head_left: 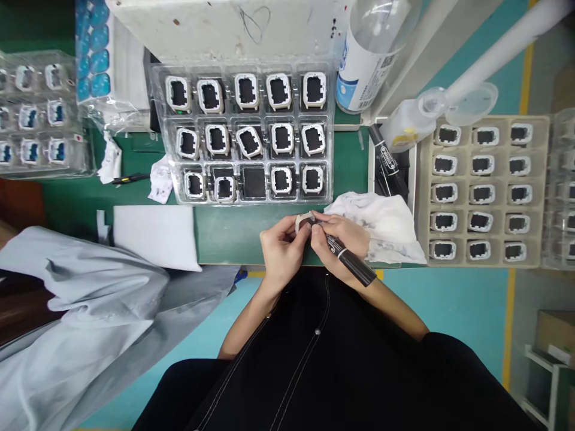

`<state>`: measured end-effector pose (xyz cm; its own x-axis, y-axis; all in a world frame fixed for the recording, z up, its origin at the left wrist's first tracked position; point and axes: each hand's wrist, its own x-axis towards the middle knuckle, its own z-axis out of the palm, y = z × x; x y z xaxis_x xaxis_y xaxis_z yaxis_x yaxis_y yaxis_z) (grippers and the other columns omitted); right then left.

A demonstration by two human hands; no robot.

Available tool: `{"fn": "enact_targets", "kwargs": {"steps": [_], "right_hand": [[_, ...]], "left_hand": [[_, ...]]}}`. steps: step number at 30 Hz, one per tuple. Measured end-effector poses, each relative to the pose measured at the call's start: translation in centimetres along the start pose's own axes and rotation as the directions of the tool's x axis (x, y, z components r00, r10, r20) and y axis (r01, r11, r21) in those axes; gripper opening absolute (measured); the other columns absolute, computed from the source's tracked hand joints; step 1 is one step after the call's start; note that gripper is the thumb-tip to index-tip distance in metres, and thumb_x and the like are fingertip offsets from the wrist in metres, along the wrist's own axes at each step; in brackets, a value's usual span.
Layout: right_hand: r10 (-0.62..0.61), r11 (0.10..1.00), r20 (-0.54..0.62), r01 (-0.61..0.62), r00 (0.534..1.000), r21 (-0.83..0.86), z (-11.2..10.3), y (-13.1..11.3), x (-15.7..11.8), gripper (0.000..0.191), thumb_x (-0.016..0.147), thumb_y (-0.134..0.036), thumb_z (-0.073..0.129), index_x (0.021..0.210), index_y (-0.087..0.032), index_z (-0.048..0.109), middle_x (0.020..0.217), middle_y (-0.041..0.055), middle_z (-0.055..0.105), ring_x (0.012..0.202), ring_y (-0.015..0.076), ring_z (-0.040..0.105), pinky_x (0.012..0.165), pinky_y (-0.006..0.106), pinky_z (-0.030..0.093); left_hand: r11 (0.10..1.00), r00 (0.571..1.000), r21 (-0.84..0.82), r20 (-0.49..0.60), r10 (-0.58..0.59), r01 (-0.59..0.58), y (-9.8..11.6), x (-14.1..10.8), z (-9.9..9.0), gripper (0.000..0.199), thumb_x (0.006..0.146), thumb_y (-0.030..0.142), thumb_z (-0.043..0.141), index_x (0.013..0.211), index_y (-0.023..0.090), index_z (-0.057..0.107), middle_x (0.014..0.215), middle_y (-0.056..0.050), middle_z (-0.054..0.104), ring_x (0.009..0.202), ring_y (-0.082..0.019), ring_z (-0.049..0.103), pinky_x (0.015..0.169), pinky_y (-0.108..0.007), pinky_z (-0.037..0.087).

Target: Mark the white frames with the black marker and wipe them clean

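Near the table's front edge, my left hand [284,248] pinches a small whitish frame [305,221]. My right hand [341,239] is closed around a black marker [353,262], its tip end at the frame and its back end pointing down to the right. Fingers of both hands partly cover the frame. Beyond them lies a clear plastic tray [224,161] with rows of white frames; one compartment in its front row holds no frame. A crumpled white cloth [381,221] lies just right of my right hand.
A beige tray [424,239] of frames stands at the right. A plastic bottle [359,72], a white dispenser bottle [406,123] and another black marker [387,158] are at the back right. A white pad [155,236] and a person's grey sleeve [76,269] are at the left.
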<state>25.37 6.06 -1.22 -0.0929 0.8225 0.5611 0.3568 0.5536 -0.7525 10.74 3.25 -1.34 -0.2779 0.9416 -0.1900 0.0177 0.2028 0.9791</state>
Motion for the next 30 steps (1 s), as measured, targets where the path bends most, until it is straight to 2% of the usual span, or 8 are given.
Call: {"fn": "enact_targets", "kwargs": {"steps": [4, 9, 15, 21, 30], "right_hand": [[-0.026, 0.998, 0.041, 0.028, 0.999, -0.050, -0.08, 0.08, 0.01, 0.014, 0.111, -0.018, 0.072, 0.103, -0.029, 0.068, 0.088, -0.0018, 0.083, 0.082, 0.0203, 0.088, 0.091, 0.040, 0.082], [-0.067, 0.996, 0.024, 0.068, 0.997, -0.054, -0.02, 0.05, 0.12, 0.015, 0.108, -0.014, 0.073, 0.105, -0.028, 0.068, 0.091, -0.0010, 0.085, 0.083, 0.0216, 0.089, 0.091, 0.041, 0.082], [-0.026, 1.000, 0.006, 0.026, 1.000, -0.016, 0.18, 0.06, 0.04, 0.018, 0.108, -0.013, 0.074, 0.102, -0.028, 0.066, 0.088, -0.0025, 0.082, 0.082, 0.0196, 0.087, 0.087, 0.036, 0.080], [-0.064, 0.998, 0.055, 0.065, 0.996, -0.013, -0.03, 0.23, 0.12, 0.020, 0.105, -0.008, 0.076, 0.103, -0.027, 0.068, 0.092, -0.0018, 0.084, 0.085, 0.0186, 0.088, 0.095, 0.035, 0.079], [-0.042, 0.999, 0.027, 0.043, 0.999, -0.018, 0.30, 0.18, -0.01, 0.018, 0.107, -0.012, 0.073, 0.105, -0.028, 0.066, 0.089, -0.0019, 0.083, 0.081, 0.0199, 0.087, 0.091, 0.038, 0.080]], "left_hand": [[1.000, 1.000, -0.021, 0.003, -0.023, 0.023, -0.05, 0.04, 0.03, 0.020, 0.097, 0.037, 0.089, 0.102, 0.018, 0.091, 0.085, -0.005, 0.085, 0.075, -0.017, 0.075, 0.068, -0.024, 0.057], [1.000, 1.000, -0.003, 0.004, -0.014, 0.014, -0.06, 0.17, -0.11, 0.024, 0.098, 0.040, 0.089, 0.098, 0.017, 0.090, 0.084, -0.005, 0.085, 0.074, -0.017, 0.074, 0.067, -0.024, 0.057], [1.000, 0.999, -0.014, -0.018, -0.028, 0.028, -0.21, -0.05, 0.00, 0.025, 0.097, 0.041, 0.090, 0.103, 0.016, 0.091, 0.087, -0.006, 0.087, 0.076, -0.018, 0.076, 0.070, -0.025, 0.058], [0.999, 1.000, -0.042, -0.009, -0.013, 0.012, -0.28, 0.01, -0.08, 0.025, 0.097, 0.042, 0.091, 0.099, 0.017, 0.090, 0.085, -0.005, 0.085, 0.074, -0.016, 0.073, 0.067, -0.023, 0.056], [1.000, 0.999, -0.016, -0.019, -0.027, 0.027, -0.39, -0.07, -0.08, 0.029, 0.097, 0.044, 0.090, 0.105, 0.017, 0.092, 0.089, -0.006, 0.087, 0.076, -0.018, 0.075, 0.069, -0.025, 0.057]]}}
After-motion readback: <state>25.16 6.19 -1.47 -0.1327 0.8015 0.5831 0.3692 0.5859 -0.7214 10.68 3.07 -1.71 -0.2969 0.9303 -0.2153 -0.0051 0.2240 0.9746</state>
